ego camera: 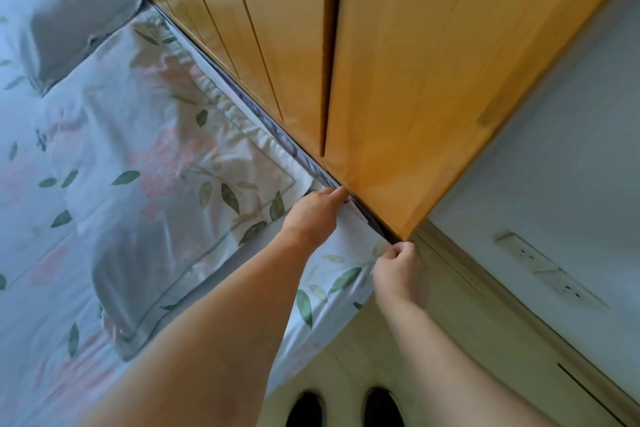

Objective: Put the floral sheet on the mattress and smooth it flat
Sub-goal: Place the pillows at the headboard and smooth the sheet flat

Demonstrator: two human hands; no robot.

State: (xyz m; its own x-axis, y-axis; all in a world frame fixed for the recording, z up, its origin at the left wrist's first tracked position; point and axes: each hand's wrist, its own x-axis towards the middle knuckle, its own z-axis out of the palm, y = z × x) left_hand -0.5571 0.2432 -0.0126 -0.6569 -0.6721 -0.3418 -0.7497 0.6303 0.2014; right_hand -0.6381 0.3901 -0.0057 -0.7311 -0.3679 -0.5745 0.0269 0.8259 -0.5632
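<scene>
The floral sheet (114,163), white with green leaves and pink flowers, lies spread over the mattress and fills the left half of the view. My left hand (313,211) reaches to the sheet's edge at the narrow gap beside the wooden wardrobe, with its fingers pointing into that gap; whether they pinch the cloth is hidden. My right hand (398,270) is curled and pinches the sheet's corner just below the wardrobe's corner. A dark strip of mattress edge (298,152) shows along the gap.
A tall wooden wardrobe (398,62) stands tight against the bed's far side. A matching floral pillow (180,198) lies by my left forearm, another pillow (65,14) at top left. A white wall with sockets (530,256) and a baseboard is on the right. Dark shoes (346,409) stand on the floor below.
</scene>
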